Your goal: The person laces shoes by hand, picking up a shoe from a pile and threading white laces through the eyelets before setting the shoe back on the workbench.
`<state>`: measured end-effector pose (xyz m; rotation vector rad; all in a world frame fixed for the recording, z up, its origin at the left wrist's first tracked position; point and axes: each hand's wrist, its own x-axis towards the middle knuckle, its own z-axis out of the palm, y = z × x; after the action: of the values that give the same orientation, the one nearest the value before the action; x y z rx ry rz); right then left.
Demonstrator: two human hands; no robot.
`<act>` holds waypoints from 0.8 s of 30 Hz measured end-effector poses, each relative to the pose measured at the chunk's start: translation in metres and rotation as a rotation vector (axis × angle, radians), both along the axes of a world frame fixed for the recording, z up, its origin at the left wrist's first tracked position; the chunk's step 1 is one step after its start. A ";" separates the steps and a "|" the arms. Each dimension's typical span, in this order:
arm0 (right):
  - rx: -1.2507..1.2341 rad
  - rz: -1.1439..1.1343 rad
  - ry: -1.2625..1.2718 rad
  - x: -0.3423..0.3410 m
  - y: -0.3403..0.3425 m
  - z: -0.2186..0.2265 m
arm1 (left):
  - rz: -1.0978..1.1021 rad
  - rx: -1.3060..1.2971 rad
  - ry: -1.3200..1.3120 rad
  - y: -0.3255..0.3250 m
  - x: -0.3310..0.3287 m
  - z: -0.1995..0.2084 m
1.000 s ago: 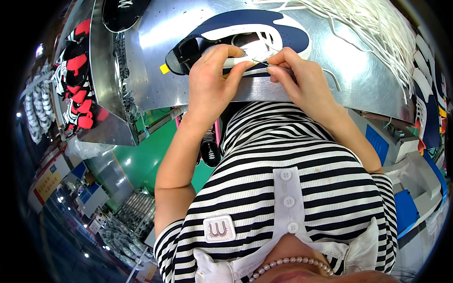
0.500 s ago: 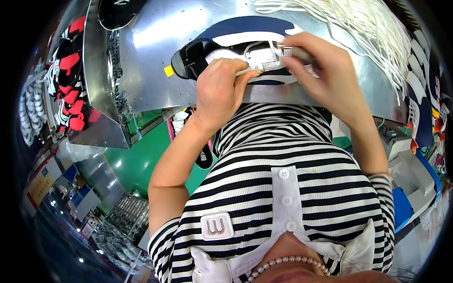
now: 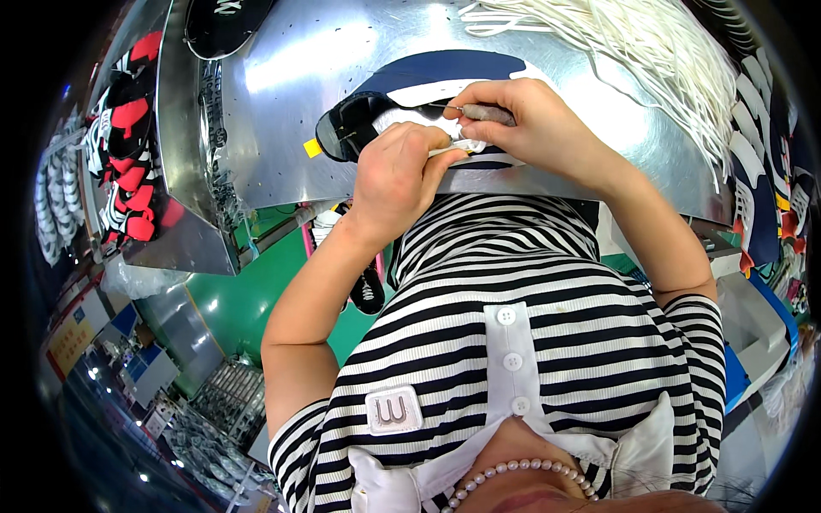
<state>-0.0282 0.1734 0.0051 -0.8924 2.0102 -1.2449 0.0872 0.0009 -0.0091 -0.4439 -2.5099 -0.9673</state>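
Note:
A navy and white shoe upper (image 3: 440,70) lies lengthwise on the metal table, its dark heel end to the left. My left hand (image 3: 392,175) is closed in a pinch at the near side of the shoe's opening, with white shoelace (image 3: 469,146) at its fingertips. In my right hand (image 3: 547,128) is a hook tool (image 3: 490,114) with a thick grey handle and a thin metal shaft. The shaft points left over the shoe opening, close to my left fingers. My fingers hide much of the lacing, and the tool's tip is hard to make out.
A heap of loose white laces (image 3: 633,60) covers the far right of the table (image 3: 299,103). Navy and white shoe pieces (image 3: 753,197) hang at the right. A black shoe (image 3: 224,26) sits far left, with red, black and white shoes (image 3: 128,145) beyond the table's raised edge.
My right hand has moved left with the hook tool, from the shoe's right part to beside my left hand. The lace loop over the opening has drawn down. My left hand stays pinched.

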 end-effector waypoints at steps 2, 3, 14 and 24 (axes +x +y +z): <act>-0.114 -0.045 0.008 0.001 0.002 0.001 | -0.012 -0.022 -0.022 0.000 0.000 0.004; -0.290 -0.121 -0.065 -0.007 0.003 0.008 | -0.009 -0.033 -0.035 -0.002 0.001 0.004; -0.296 -0.258 -0.271 -0.007 -0.020 -0.008 | 0.303 0.431 -0.578 0.002 -0.010 0.027; -0.270 -0.256 -0.173 0.001 -0.012 0.006 | 0.584 0.284 -0.287 0.016 -0.013 0.004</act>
<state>-0.0273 0.1610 0.0107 -0.6329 1.8899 -1.7059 0.0744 0.0168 -0.0055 0.5222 -2.4506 -1.1656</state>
